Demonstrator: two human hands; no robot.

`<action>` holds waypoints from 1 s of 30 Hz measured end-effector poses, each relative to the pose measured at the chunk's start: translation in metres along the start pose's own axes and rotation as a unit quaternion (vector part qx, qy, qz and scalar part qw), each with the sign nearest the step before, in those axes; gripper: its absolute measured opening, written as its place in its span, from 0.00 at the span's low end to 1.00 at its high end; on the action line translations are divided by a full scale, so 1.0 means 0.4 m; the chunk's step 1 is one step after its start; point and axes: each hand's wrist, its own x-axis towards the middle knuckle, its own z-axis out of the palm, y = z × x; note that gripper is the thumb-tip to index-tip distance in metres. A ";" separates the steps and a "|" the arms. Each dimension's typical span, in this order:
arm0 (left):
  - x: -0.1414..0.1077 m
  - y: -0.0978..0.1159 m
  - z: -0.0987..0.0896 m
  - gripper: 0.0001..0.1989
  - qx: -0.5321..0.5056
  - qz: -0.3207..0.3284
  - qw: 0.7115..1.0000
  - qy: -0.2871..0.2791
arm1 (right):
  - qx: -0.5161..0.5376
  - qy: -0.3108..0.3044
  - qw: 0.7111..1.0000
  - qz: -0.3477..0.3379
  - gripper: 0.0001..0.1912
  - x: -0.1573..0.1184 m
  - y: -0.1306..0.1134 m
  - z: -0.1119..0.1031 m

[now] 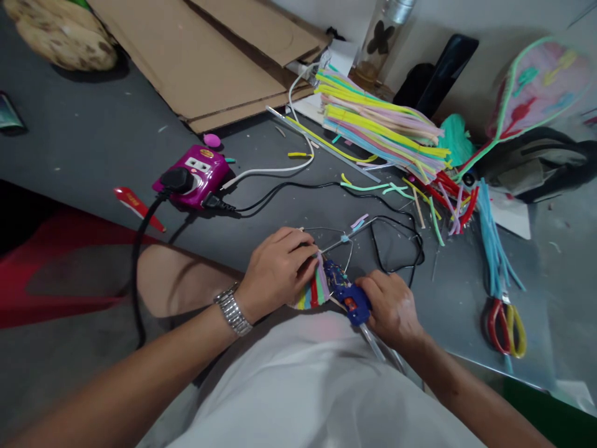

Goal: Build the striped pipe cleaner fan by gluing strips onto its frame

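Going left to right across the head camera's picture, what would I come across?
Phone-like device → purple power socket → left hand holding a striped piece → blue glue gun → right hand gripping it → scissors.

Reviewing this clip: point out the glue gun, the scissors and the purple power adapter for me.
Blue glue gun [352,303]: head view, on its body beside the right hand [392,306].
Scissors [498,328]: head view, on the red handle loop.
Purple power adapter [215,167]: head view, on its casing.
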 end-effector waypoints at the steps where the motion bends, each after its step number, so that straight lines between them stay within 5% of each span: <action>1: 0.000 0.000 0.000 0.07 0.000 0.001 1.000 0.001 | 0.001 0.001 1.000 -0.001 0.07 0.001 -0.001 0.001; 12: -0.002 -0.004 0.005 0.07 0.006 0.003 1.000 0.002 | 0.025 0.018 0.999 0.017 0.09 0.003 0.001 -0.016; 21: -0.004 -0.008 0.013 0.06 0.000 0.002 1.000 0.005 | 0.145 0.106 0.973 0.144 0.08 -0.097 -0.023 0.025; 30: -0.002 -0.010 0.023 0.04 0.028 0.007 0.999 0.025 | 0.179 0.101 0.972 0.111 0.08 -0.116 -0.059 0.047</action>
